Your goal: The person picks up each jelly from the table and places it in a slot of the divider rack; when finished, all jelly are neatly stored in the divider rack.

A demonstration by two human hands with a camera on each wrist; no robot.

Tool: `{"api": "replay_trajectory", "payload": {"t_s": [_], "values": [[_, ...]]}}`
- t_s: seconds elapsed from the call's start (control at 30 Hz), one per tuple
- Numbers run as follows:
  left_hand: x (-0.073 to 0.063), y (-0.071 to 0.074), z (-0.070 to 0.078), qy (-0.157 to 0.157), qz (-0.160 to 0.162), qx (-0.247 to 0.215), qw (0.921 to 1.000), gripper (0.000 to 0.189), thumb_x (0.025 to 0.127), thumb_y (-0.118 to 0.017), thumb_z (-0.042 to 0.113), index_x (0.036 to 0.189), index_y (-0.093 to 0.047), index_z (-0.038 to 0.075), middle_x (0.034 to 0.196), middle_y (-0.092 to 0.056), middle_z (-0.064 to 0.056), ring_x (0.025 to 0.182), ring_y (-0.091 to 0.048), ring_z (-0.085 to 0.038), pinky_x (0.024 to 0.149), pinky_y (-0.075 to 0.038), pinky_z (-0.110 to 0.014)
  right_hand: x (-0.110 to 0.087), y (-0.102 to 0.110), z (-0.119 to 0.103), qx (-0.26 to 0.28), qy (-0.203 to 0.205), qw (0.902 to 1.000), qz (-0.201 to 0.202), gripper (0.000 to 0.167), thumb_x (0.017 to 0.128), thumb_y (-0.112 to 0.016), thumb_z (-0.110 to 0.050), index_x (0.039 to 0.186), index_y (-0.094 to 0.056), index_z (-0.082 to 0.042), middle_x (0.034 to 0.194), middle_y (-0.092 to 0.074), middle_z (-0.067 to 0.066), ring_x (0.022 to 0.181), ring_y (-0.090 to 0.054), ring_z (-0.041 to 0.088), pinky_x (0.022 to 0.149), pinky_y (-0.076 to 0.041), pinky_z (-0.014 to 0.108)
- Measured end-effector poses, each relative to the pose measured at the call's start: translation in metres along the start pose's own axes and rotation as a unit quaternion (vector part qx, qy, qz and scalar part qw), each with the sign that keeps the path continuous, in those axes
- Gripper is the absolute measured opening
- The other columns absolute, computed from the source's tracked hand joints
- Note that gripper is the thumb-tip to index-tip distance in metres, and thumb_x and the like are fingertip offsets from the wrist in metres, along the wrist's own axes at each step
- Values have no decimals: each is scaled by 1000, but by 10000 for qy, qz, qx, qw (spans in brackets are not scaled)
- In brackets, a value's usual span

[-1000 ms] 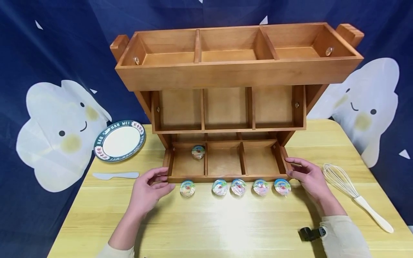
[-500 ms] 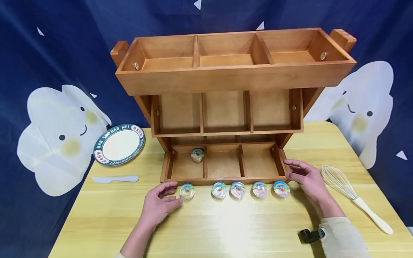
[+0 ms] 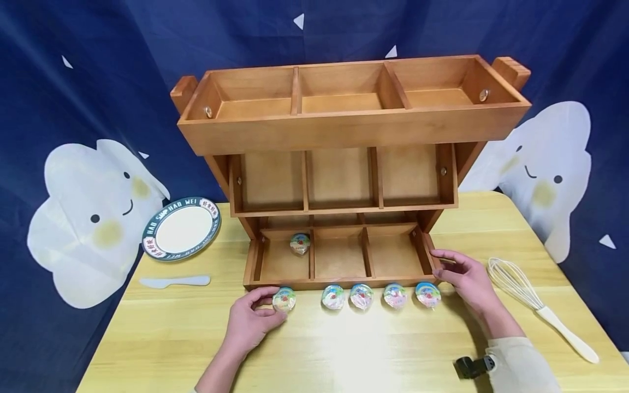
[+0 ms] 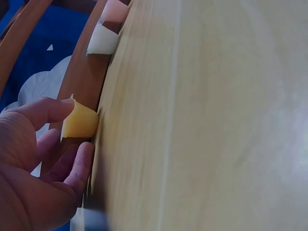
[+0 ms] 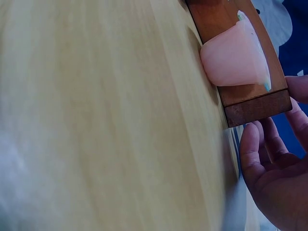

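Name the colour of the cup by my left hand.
Yellow; the left wrist view shows the cup best.

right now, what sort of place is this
Probably a staged indoor tabletop setup: a dark blue cloud-printed fabric backdrop hangs behind a pale wooden table bearing a brown three-tiered wooden rack.

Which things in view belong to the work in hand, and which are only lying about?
Apparently part of the job: yellow cup, beside the left hand; five other small cups; wooden rack, with the right hand at its corner.

Probably just lying about: plate; white knife; whisk.
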State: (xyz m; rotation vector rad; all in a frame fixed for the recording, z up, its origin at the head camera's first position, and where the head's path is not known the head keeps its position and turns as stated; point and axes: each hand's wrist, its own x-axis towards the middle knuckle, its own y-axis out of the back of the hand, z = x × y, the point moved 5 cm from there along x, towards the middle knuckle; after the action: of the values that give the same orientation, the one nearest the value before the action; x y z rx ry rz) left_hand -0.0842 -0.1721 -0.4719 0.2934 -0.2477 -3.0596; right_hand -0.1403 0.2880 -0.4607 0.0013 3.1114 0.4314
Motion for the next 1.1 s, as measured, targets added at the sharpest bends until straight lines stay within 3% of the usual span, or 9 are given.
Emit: {"api": "replay_trajectory", "payload": {"t_s": [0.5, 0.67, 0.8, 1.1], "values": [[-1, -5, -7, -211, 16, -46, 9998, 46, 69, -86, -8, 112, -73, 3, 108, -65, -16, 75, -68, -24, 67, -59, -28, -1, 0, 1, -8, -21, 10000, 9, 43, 89, -72, 1, 130, -60, 6, 116, -63, -10, 103, -58, 9, 82, -50, 16], [-1, -4, -6, -270, -31, -129, 9995, 46, 68, -85, -11, 111, -72, 0, 108, -63, -17, 81, -69, -26, 70, -59, -28, -1, 0, 2, 2, -46, 10000, -11, 43, 90, -71, 1, 131, -60, 6, 117, -63, -9, 103, -57, 10, 82, -50, 16], [-2, -3, -2, -384, -79, -169, 9991, 46, 67, -84, -14, 109, -72, -1, 109, -63, -17, 83, -70, -28, 71, -59, -29, 1, 1, 3, -51, -50, 10000, -3, 43, 90, -72, 0, 131, -60, 5, 118, -62, -9, 104, -57, 9, 83, -50, 16], [-2, 1, 21, -1020, -307, -14, 9943, 47, 64, -82, -19, 106, -73, -1, 110, -64, -16, 89, -67, -28, 78, -59, -34, 0, -1, 0, 57, 31, 10000, -2, 42, 90, -70, 3, 130, -61, 6, 116, -64, -10, 104, -58, 8, 83, -50, 15]]}}
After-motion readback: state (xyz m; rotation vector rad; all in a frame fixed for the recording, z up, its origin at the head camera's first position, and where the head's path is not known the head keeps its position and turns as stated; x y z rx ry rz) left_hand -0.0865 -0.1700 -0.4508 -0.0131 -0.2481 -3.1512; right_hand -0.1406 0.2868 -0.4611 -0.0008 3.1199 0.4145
